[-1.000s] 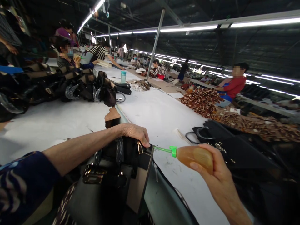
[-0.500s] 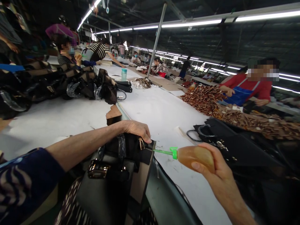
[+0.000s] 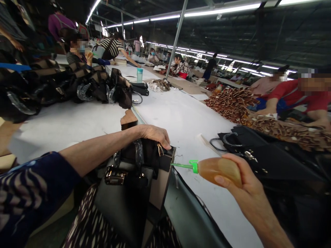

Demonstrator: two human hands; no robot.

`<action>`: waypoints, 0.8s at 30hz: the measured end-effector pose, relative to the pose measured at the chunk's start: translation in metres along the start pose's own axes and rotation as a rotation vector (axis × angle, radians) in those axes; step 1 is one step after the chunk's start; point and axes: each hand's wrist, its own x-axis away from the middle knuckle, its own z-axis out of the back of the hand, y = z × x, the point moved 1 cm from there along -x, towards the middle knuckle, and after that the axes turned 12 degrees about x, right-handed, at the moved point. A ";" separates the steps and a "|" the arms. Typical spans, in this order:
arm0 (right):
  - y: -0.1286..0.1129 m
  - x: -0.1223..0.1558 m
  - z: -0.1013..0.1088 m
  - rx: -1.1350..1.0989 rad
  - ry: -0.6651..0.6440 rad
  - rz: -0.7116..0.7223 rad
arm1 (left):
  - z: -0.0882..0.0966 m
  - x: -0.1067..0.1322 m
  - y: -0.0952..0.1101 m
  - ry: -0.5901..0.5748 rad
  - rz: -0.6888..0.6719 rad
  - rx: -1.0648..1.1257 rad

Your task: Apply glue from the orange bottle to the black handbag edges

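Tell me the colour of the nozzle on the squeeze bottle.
Bright green; the nozzle shows best in the head view.

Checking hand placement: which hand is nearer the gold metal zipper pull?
Left: the left hand is beside the zipper pull; the right hand is farther right, around a rounded amber bottle.

At the near edge of the tabletop (image 3: 176, 113), a black bag (image 3: 121, 196) is pinched by the left hand (image 3: 156, 134); an amber bottle (image 3: 213, 170) is held by the right hand (image 3: 245, 175), its green nozzle (image 3: 194, 166) pointed at the bag's edge. Brown pieces (image 3: 230, 104) are heaped along the tabletop's right edge.
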 end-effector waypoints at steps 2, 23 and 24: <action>0.003 0.002 0.000 0.028 0.000 0.014 | 0.000 0.001 0.000 0.007 0.005 0.007; 0.007 0.029 -0.004 0.095 -0.089 0.007 | 0.005 -0.004 -0.010 0.002 -0.040 0.065; 0.007 0.030 -0.004 0.105 -0.094 0.010 | 0.005 -0.004 -0.010 0.002 -0.046 0.065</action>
